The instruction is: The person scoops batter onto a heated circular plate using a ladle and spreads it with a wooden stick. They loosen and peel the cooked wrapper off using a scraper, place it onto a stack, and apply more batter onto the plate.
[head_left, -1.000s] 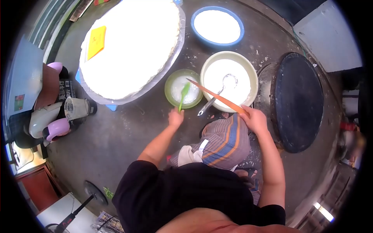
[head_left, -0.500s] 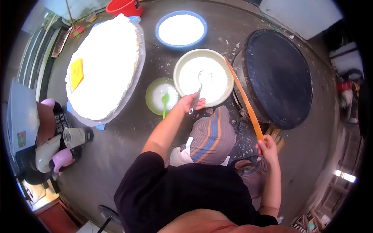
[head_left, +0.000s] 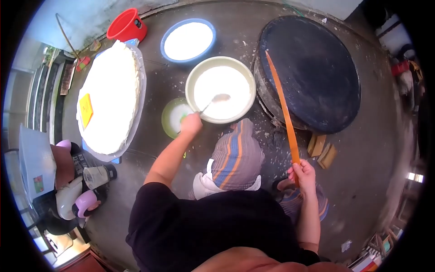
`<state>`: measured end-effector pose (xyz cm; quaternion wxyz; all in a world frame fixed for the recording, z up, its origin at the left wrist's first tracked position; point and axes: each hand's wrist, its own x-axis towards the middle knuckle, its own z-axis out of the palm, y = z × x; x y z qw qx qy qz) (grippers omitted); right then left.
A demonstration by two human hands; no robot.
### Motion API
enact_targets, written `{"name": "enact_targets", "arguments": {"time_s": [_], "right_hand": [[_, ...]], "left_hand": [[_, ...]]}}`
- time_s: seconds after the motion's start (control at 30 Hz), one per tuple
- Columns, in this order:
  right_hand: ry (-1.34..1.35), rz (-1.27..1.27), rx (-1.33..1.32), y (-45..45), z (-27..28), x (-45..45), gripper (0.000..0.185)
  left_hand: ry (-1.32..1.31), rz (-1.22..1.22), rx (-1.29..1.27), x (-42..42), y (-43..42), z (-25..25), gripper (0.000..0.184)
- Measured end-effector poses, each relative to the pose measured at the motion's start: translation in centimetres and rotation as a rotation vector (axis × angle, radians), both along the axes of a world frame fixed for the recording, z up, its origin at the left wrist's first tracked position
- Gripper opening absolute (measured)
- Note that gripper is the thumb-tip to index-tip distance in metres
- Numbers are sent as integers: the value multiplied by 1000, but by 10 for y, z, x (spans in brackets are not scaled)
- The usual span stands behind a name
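My left hand (head_left: 191, 123) is closed round the handle of a metal ladle (head_left: 220, 97), whose bowl is over or in the white batter (head_left: 229, 86). That batter fills a cream-coloured basin (head_left: 190, 81). Just behind my left hand, a small green bowl (head_left: 166, 119) holds whitish liquid and a green utensil, mostly hidden by the hand. My right hand (head_left: 302, 174) grips the lower end of a long, thin orange-brown wooden strip (head_left: 286, 113). The strip's pointed far end lies over the edge of a large round black griddle (head_left: 312, 72).
A large round tray (head_left: 139, 97) at the left carries a white stack with a yellow card (head_left: 85, 110) on it. Behind the basin are a blue-rimmed basin (head_left: 166, 54) of white stuff and a red bucket (head_left: 127, 28). Wooden blocks (head_left: 325, 155) lie below the griddle.
My left hand has gone from an open palm beneath the ladle handle to a closed grip on it, and the ladle has swung lower. The strip's tip is now over the griddle. The view has shifted.
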<state>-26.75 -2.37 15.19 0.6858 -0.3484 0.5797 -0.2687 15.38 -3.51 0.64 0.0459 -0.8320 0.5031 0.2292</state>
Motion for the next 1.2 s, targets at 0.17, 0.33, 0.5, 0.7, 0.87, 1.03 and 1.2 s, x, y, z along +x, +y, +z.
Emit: {"name": "enact_targets", "arguments": {"time_s": [0.17,0.33,0.5,0.7,0.87,1.03,1.2], "right_hand": [[17,32,48,8,1,-5,14],[38,60,63,12,4,-5,15],[100,53,43,12,1,-8,14],[63,85,38,9,7,-3,13],[56,51,48,16,-1,-10,18],[85,54,60,15,-6,-13,19],[85,56,50,14,-7,-11,18]], "left_hand": [[147,51,3,-32,2,-5,23],[252,212,-198,-3,15,-8,24],[173,-10,-72,-13,-16,-11,24],[56,8,-56,-40,-30,-5,25],[176,68,-37,10,1,10,24],[59,-101,-41,-12,5,-53,23],[1505,1023,170,-23,-21,22,15]]}}
